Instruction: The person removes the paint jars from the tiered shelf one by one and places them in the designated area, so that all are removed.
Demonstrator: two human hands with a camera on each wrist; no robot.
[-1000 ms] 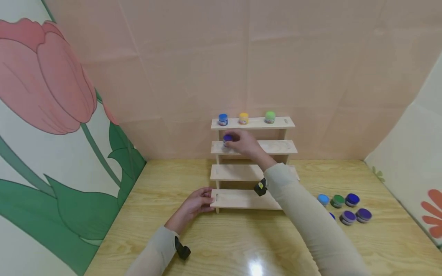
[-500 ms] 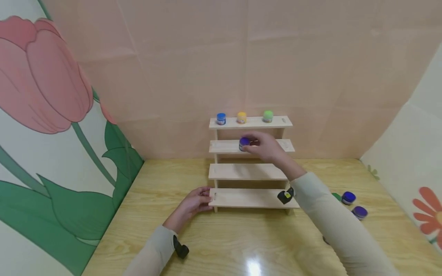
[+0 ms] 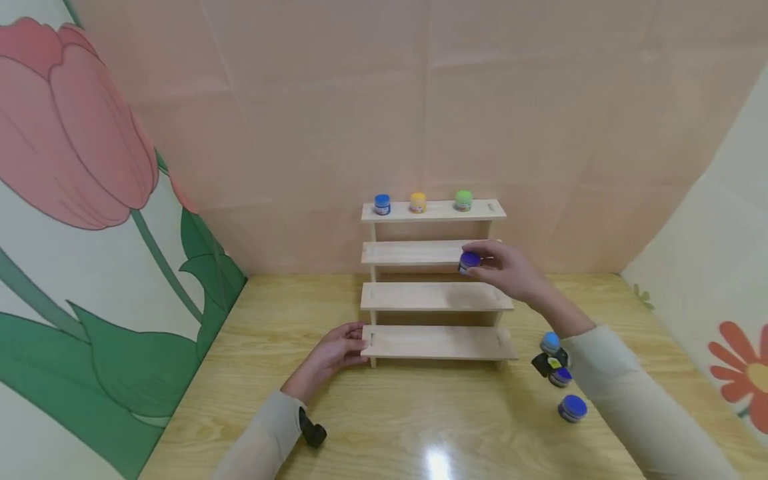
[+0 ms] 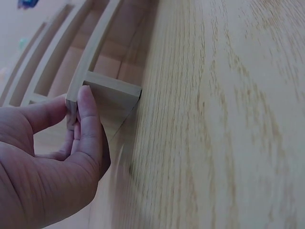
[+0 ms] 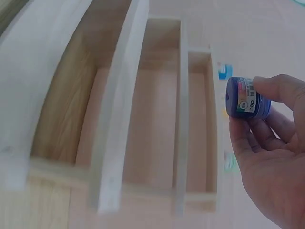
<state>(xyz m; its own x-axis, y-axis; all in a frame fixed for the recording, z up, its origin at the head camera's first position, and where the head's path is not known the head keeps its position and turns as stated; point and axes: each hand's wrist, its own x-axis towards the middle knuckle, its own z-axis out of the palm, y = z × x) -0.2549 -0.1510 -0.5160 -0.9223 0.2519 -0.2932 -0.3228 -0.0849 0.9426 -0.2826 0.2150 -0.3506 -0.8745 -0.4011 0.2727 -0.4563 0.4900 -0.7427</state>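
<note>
— Farther toward three o'clock than a second ago: the right hand point(image 3: 507, 270) and its purple jar point(image 3: 470, 262) now sit near the right end of the second tier from the top.

— Start with the biggest things. What is around them?

— A wood-grain table point(image 3: 420, 427). On it, centre of the clock, stands a pale four-tier wooden stand point(image 3: 408, 252).

— And the hands?

— At eight o'clock the left hand point(image 3: 336, 348) pinches the left end of the bottom board point(image 3: 438, 343). At about half past two, the right hand holds the purple jar between thumb and fingers, a narrow grip. Whether the jar touches the stand, I cannot tell.

— Other jars?

— Along the top tier, between eleven and one: a blue jar point(image 3: 382, 205), a yellow jar point(image 3: 418, 203) and a green jar point(image 3: 463, 201). On the table around four: a light-blue jar point(image 3: 550, 341) and two dark-blue jars point(image 3: 573, 408), one partly behind the black wrist camera point(image 3: 547, 364).

— What could go wrong?

— If the pinch slackens, the purple jar could drop onto the lower tiers. A low right forearm might knock the table jars; a tug from the left hand could shake the top row.
</note>
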